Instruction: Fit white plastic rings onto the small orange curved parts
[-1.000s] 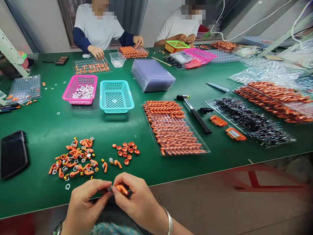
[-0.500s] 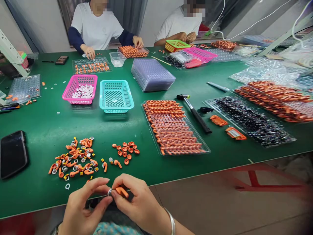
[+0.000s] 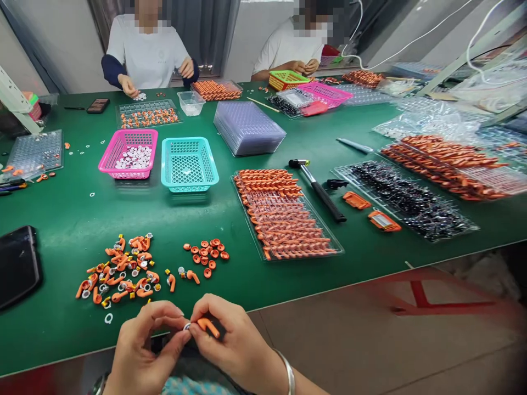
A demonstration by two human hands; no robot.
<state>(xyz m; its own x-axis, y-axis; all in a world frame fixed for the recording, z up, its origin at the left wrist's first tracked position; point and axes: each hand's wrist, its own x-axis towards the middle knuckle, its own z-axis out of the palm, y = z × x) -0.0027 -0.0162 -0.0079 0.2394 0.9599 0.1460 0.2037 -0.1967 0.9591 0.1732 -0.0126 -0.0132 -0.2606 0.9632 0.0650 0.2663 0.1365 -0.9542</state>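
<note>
Just at the near edge of the worktop (image 3: 123, 216), the two hands meet fingertip to fingertip. The right hand (image 3: 234, 340) grips a curved orange piece (image 3: 209, 327) between thumb and fingers, its stem poking out towards the right and back towards the person. The left hand (image 3: 144, 345) has its thumb and a finger pinched on a small pale round part (image 3: 186, 326). That part sits in the narrow space between the hands, directly left of the orange piece and roughly in line with the stem's slant, so the orange piece is the right hand's and the round part is nearer the left. Whether the two pieces are joined is hidden behind the right fingertips. Beyond the left hand, further in from the near edge, lies a loose pile of similar orange pieces (image 3: 121, 260); small orange cups (image 3: 214, 253) lie in a cluster to its right, well short of the far edge.
</note>
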